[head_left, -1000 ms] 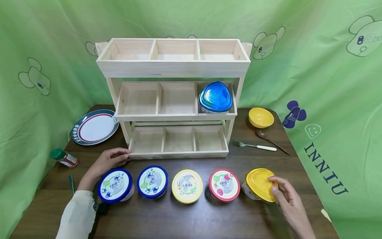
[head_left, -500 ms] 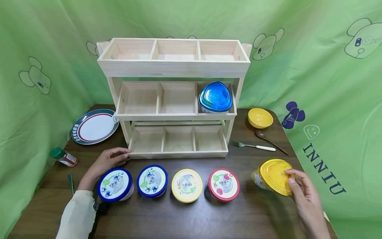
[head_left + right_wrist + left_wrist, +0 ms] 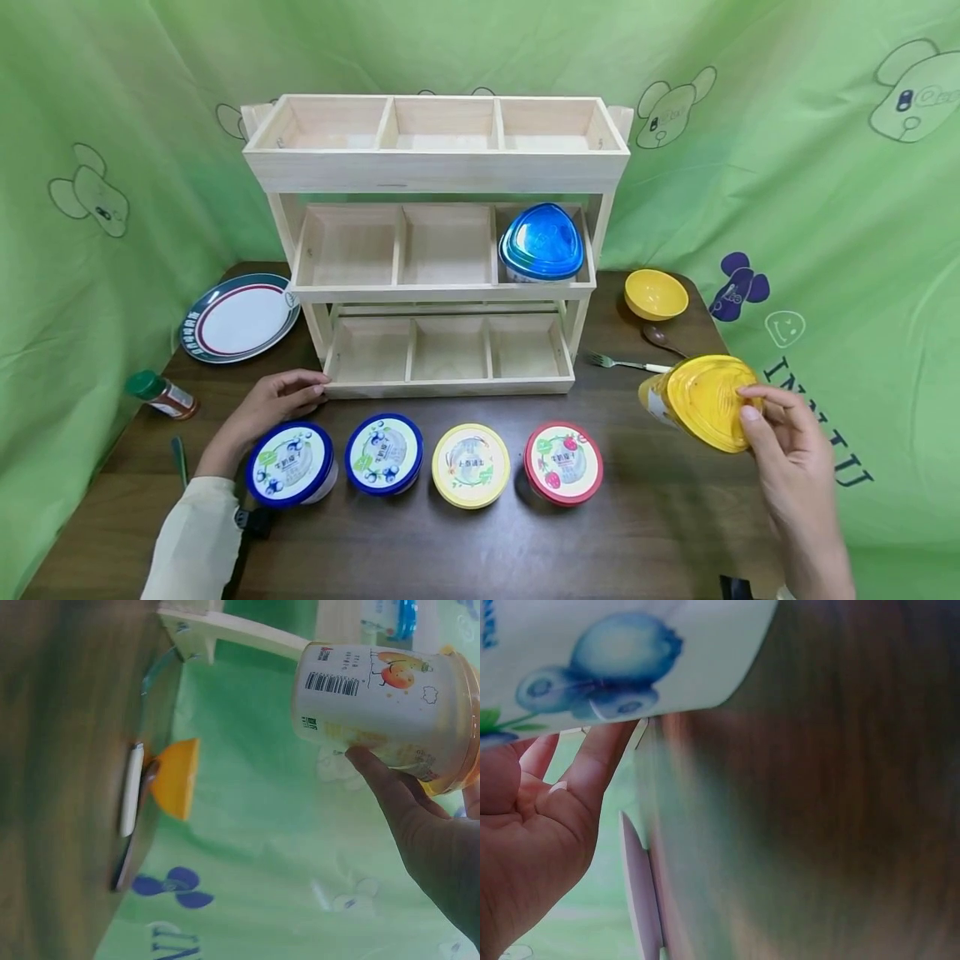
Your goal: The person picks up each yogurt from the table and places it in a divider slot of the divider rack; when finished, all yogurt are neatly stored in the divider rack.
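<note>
My right hand [image 3: 795, 467] grips a plastic tub with a yellow lid [image 3: 708, 400] by its side, thumb and fingers at the lid's edge. The tub is raised over the right of the table and tilted. In the right wrist view the tub [image 3: 360, 705] shows a white label with a barcode and a fruit drawing. At the left, my left hand [image 3: 273, 404] rests its fingertips against the lower left corner of the wooden rack [image 3: 450, 388]. Close beside that hand stands a blueberry tub [image 3: 291, 464] with a blue rim, which hides part of the fingers in the left wrist view.
Another blue-rimmed tub [image 3: 384, 454], a cream-lidded tub [image 3: 471, 467] and a red-rimmed tub [image 3: 563, 464] stand before the rack. One rack compartment holds a blue-lidded tub [image 3: 542, 242]. Around it lie a plate [image 3: 243, 317], a spice jar [image 3: 161, 395], a yellow bowl [image 3: 656, 294], a fork [image 3: 622, 363] and a spoon [image 3: 660, 337].
My right hand has lifted the yellow-lidded tub off the table and carried it right and upward, now over the fork and spoon handles in view. The left hand has stayed put.
</note>
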Motion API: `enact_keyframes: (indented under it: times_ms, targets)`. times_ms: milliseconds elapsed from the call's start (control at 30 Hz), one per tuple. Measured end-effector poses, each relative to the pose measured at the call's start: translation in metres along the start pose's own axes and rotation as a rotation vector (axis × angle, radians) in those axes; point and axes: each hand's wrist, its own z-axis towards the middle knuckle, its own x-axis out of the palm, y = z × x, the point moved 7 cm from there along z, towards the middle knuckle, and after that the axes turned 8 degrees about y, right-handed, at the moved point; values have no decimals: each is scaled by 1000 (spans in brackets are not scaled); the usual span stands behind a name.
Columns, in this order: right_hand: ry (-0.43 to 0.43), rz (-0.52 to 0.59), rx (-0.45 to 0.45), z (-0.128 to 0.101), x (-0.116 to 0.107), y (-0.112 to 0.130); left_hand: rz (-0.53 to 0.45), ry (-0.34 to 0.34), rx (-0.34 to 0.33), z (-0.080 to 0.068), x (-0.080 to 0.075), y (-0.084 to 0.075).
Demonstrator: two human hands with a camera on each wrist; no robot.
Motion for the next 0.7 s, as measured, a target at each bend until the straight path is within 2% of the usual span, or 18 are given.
enact_keyframes:
  times_ms: [100,233,467,600,700]
  targets:
    - [18,-41,3,7,7,7,-2,11,-1,1,2,-1]
    - [85,-93,-14,16,21,17,-2,19,-7,0,3,-1]
    - [257,-47,-142,35,52,34,2,15,-8,-1,1,1]
    - [283,-46,-149,40,70,37,-1,11,-19,0,0,1]
    - [310,-87,-157,40,87,39,-2,3,-30,-1,-1,2]
